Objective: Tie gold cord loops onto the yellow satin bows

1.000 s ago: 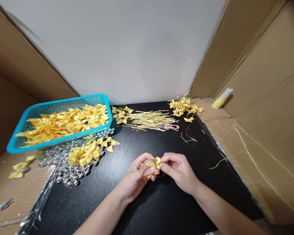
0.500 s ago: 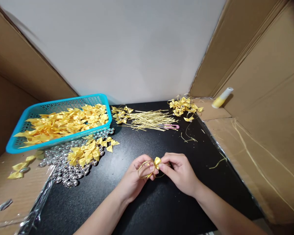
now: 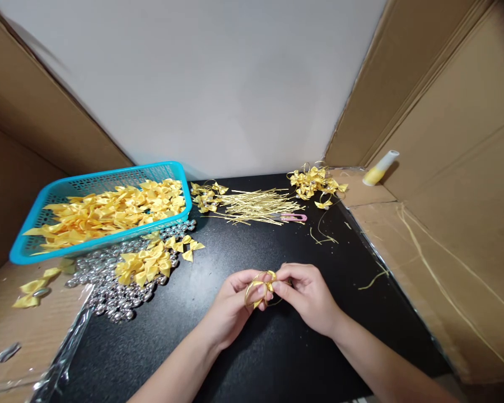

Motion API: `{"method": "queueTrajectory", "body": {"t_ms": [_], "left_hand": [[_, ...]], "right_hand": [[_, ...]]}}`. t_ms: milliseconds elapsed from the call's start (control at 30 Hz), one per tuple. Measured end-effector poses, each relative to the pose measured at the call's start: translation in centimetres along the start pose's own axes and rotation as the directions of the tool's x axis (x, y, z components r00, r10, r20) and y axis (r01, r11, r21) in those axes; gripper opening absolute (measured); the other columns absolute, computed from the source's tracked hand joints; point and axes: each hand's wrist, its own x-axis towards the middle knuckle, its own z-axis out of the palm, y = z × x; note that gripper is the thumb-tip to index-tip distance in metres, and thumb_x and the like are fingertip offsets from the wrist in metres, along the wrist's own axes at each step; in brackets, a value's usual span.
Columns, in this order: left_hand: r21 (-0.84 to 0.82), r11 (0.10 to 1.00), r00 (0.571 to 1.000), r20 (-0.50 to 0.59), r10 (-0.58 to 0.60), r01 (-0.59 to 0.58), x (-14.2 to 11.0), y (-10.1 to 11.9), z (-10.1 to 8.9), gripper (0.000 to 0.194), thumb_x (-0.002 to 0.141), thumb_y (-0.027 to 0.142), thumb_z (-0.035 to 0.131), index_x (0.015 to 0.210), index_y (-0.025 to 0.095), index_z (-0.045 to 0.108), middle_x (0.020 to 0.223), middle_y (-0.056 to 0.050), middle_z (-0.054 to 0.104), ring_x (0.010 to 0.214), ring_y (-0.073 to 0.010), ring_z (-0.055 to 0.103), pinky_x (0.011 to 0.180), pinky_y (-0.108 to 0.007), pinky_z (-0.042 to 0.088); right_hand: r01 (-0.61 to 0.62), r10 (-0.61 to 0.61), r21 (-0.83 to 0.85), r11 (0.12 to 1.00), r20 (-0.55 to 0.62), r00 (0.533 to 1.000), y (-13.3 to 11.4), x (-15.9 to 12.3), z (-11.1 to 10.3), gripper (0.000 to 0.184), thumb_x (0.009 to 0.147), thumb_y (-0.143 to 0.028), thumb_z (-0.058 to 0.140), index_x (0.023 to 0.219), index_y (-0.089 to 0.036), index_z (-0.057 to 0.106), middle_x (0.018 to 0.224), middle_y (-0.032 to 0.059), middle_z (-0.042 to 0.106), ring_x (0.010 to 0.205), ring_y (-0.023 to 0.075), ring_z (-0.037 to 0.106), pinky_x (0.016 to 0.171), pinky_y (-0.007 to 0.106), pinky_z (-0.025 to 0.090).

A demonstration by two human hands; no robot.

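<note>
Low over the black mat (image 3: 243,358), my left hand (image 3: 231,305) and my right hand (image 3: 308,296) meet fingertip to fingertip. Both pinch one small yellow satin bow (image 3: 264,286) with a loop of gold cord (image 3: 252,291) curling round it on the left-hand side. A loose heap of yellow bows (image 3: 149,262) lies on a spread of silver bells (image 3: 109,291) to the left of my hands.
A turquoise basket (image 3: 37,212) full of yellow bows stands at the back left. Cut gold cords (image 3: 256,206) and a pink clip (image 3: 294,217) lie at the back, with finished bows (image 3: 315,182) beside them. Cardboard walls close both sides; a yellow tube (image 3: 380,168) rests at the right.
The gold loop has shifted right, closer round the bow, and my left fingers have closed in on it. Both hands stay in the same place.
</note>
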Motion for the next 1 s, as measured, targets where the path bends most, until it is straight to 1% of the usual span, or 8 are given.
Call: {"method": "queueTrajectory", "body": {"t_ms": [167,267,367,533,800,1000], "left_hand": [[0.018,1.0,1.0,0.0,0.014,-0.014,-0.04,0.04,0.15,0.022,0.061,0.027,0.089,0.075,0.014,0.079,0.06,-0.002,0.065,0.055,-0.0057,0.052,0.052,-0.013,0.043],[0.033,0.999,0.999,0.009,0.04,-0.04,-0.15,0.24,0.26,0.022,0.061,0.028,0.09,0.074,0.014,0.079,0.059,-0.002,0.065,0.054,-0.0057,0.051,0.053,-0.014,0.042],[0.043,0.997,0.998,0.01,0.07,-0.07,-0.28,0.48,0.19,0.022,0.06,0.029,0.09,0.073,0.015,0.079,0.058,-0.002,0.065,0.052,-0.0057,0.05,0.052,-0.015,0.04],[0.049,0.995,0.996,-0.016,0.086,-0.085,-0.31,0.74,0.03,0.023,0.059,0.029,0.09,0.074,0.016,0.079,0.058,-0.002,0.065,0.053,-0.0062,0.051,0.052,-0.015,0.039],[0.047,0.995,0.995,-0.031,0.09,-0.089,-0.27,0.82,0.21,0.024,0.057,0.03,0.091,0.073,0.016,0.079,0.058,-0.002,0.065,0.053,-0.0067,0.052,0.052,-0.016,0.038],[0.055,0.996,0.997,-0.028,0.069,-0.067,-0.29,0.81,0.27,0.026,0.056,0.033,0.091,0.074,0.016,0.08,0.058,-0.002,0.066,0.053,-0.0066,0.053,0.052,-0.017,0.038]], "right_hand": [[-0.004,0.004,0.007,1.0,-0.001,1.0,0.2,0.17,0.03,0.018,0.086,-0.021,0.062,0.07,-0.017,0.068,0.065,0.0016,0.062,0.061,0.0138,0.056,0.06,0.027,0.041],[0.033,-0.033,0.003,0.999,-0.011,0.999,0.15,0.33,-0.07,0.014,0.085,-0.022,0.063,0.072,-0.017,0.068,0.068,0.002,0.061,0.065,0.014,0.056,0.062,0.027,0.043],[0.081,-0.08,0.036,0.996,-0.035,0.996,0.06,0.48,-0.32,0.009,0.083,-0.023,0.065,0.078,-0.017,0.067,0.073,0.0027,0.06,0.07,0.0149,0.056,0.065,0.027,0.045],[0.116,-0.117,-0.02,0.993,-0.057,0.992,0.0,0.61,-0.62,0.017,0.086,-0.026,0.063,0.071,-0.018,0.065,0.071,0.0025,0.058,0.067,0.0148,0.054,0.064,0.028,0.044],[0.108,-0.111,-0.046,0.993,-0.061,0.992,-0.03,0.55,-0.51,0.017,0.086,-0.026,0.064,0.071,-0.018,0.067,0.069,0.0025,0.058,0.066,0.0148,0.054,0.062,0.028,0.043],[0.123,-0.127,-0.063,0.99,-0.063,0.99,-0.07,0.49,-0.58,0.016,0.086,-0.024,0.064,0.071,-0.017,0.067,0.069,0.0022,0.057,0.066,0.0145,0.054,0.062,0.028,0.043]]}}
